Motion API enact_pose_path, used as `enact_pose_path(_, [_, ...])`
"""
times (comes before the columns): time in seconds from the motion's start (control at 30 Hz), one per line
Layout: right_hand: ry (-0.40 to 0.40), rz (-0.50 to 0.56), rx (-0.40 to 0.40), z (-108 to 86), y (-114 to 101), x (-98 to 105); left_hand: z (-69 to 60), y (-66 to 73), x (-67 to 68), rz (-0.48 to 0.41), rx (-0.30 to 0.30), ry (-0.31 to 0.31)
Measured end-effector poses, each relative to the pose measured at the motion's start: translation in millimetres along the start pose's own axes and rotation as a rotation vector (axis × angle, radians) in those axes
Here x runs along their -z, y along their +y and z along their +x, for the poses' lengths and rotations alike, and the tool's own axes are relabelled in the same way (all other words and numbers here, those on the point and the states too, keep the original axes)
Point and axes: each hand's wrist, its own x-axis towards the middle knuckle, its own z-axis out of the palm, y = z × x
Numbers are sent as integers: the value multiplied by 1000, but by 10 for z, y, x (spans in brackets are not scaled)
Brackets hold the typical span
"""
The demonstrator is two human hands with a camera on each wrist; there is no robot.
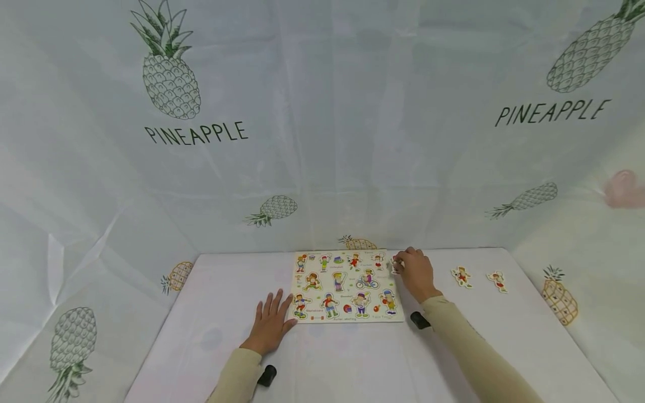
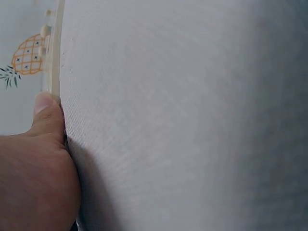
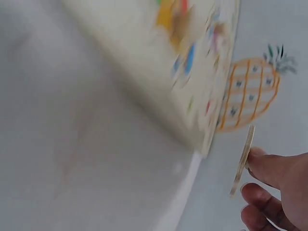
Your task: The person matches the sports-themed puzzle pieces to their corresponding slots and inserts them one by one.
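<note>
A pale wooden puzzle board [image 1: 298,287] with cartoon sports figures lies flat on the table in the head view. My left hand [image 1: 269,323] rests beside its lower left corner, fingers spread and straight; in the left wrist view the thumb [image 2: 46,113] touches the board's edge. Just off the upper right edge of the board, my right hand [image 1: 417,273] pinches a thin wooden puzzle piece [image 3: 242,161]. That piece is seen edge-on in the right wrist view, apart from the board, so its picture is hidden there. Several figure pieces fill the board.
Two loose puzzle pieces lie right of the right hand: one figure piece [image 1: 461,277] and another figure piece [image 1: 498,281] farther right. The white-covered table [image 1: 211,313] meets a hanging pineapple-print cloth [image 1: 342,140] at the back. Cloth also hangs at both sides.
</note>
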Motion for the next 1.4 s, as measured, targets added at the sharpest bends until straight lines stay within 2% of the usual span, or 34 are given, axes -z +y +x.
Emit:
enact_pose_path(0.2, [7,19,71,95,-345,-175,-31,111,131,5,28,-45])
enact_pose_path(0.43, [0,30,143,201,-715,-372,-9,19,24,-5,2,-6])
enact_pose_path(0.67, [10,55,214,287,-1012,-534,-12,29,47,-15,1,-34])
enact_pose_path(0.87, [-16,94,247,359,-1183,-677,5,4,15,-2,15,-27])
enact_pose_path(0.93, [-10,89,262,381,-1227,-719,12,-15,-8,-8,5,-10])
enact_pose_path(1.17, [3,66,316,454,-1325,-859,18,-67,-83,57,-17,18])
enact_pose_path(1.4, [-77,31,273,508,-1394,-949,29,-98,-110,58,-26,28])
